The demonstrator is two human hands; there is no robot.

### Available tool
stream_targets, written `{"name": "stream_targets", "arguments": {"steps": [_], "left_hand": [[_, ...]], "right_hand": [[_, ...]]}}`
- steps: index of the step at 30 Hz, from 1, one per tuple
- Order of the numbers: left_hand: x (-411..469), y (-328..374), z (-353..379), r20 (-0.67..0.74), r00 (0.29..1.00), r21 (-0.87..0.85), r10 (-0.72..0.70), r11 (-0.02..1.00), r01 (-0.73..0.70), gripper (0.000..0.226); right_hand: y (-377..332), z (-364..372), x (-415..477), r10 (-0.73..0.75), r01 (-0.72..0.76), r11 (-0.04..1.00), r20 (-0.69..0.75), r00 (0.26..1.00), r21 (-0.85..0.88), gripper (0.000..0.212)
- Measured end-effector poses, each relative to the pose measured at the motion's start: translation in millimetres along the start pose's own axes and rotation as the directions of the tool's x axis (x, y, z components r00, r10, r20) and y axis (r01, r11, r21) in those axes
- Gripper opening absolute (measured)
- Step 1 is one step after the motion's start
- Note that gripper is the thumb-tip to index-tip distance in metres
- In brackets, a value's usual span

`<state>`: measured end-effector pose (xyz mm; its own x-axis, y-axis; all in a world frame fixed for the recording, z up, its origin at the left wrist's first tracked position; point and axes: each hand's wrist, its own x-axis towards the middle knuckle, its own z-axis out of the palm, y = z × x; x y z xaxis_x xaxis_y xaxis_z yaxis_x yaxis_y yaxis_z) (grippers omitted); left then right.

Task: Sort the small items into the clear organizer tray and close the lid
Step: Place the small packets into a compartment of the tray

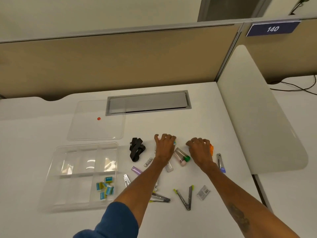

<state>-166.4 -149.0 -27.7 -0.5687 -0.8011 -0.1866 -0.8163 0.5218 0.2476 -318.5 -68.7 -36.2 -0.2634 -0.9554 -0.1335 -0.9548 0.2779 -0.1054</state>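
Note:
The clear organizer tray (56,169) lies open at the left, with several blue-and-yellow erasers (105,187) in its near right compartment. Its clear lid (109,127), marked by a red dot, rests flat behind it. My left hand (164,146) is curled over small items at the table's middle; a bit of a colourful one shows at its fingertips. My right hand (199,149) is curled over an orange item (211,148). Between the hands lie clear lighters with green and pink caps (182,156). Metal clips (185,196) and small clear packets lie scattered nearer me.
Black straps (136,148) lie bunched left of my left hand. A grey cable hatch (149,103) sits in the desk at the back. A white side panel (257,117) bounds the desk on the right, a tan partition at the rear.

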Motion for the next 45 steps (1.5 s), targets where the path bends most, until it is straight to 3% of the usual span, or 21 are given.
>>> {"name": "stream_targets", "arguments": {"steps": [5,12,15,19,27,32,36,41,45], "left_hand": [[-20,-15,-14,-0.067,0.997,-0.12,-0.039,0.992,0.031,0.036],[-108,-101,-35,-0.24,0.961,-0.185,-0.135,0.979,0.091,0.033],[-158,-142,-38,-0.257,0.945,-0.213,-0.205,0.965,0.152,0.036],[-217,-190,-37,-0.154,0.941,-0.203,-0.302,0.941,0.269,0.038],[-270,-224,-26,-0.061,0.936,-0.129,-0.347,0.933,0.337,0.045],[-265,-207,-22,-0.168,0.907,-0.198,-0.385,0.915,0.352,0.038],[-239,-173,-23,-0.217,0.945,-0.163,-0.243,0.964,0.21,0.033],[-200,-129,-20,-0.077,0.996,-0.121,-0.044,0.992,0.035,0.041],[-180,-116,-13,0.07,0.997,-0.042,0.031,0.999,-0.028,0.07]], "right_hand": [[-38,-13,-5,0.024,-0.003,0.972,-0.086,0.996,0.235,0.03],[-145,-19,-32,-0.108,0.14,0.826,-0.091,0.99,0.546,0.034],[-195,-14,-48,-0.183,0.204,0.787,-0.096,0.978,0.582,0.033],[-254,1,-74,-0.335,0.336,0.757,-0.109,0.936,0.56,0.03],[-297,25,-105,-0.465,0.377,0.741,0.019,0.885,0.556,0.037],[-274,25,-111,-0.317,0.288,0.752,-0.057,0.947,0.594,0.03],[-230,22,-109,-0.145,0.146,0.785,-0.05,0.988,0.602,0.028],[-171,15,-94,0.091,-0.065,0.786,-0.011,0.996,0.614,0.026],[-139,7,-70,0.228,-0.156,0.766,-0.037,0.973,0.623,0.026]]}}
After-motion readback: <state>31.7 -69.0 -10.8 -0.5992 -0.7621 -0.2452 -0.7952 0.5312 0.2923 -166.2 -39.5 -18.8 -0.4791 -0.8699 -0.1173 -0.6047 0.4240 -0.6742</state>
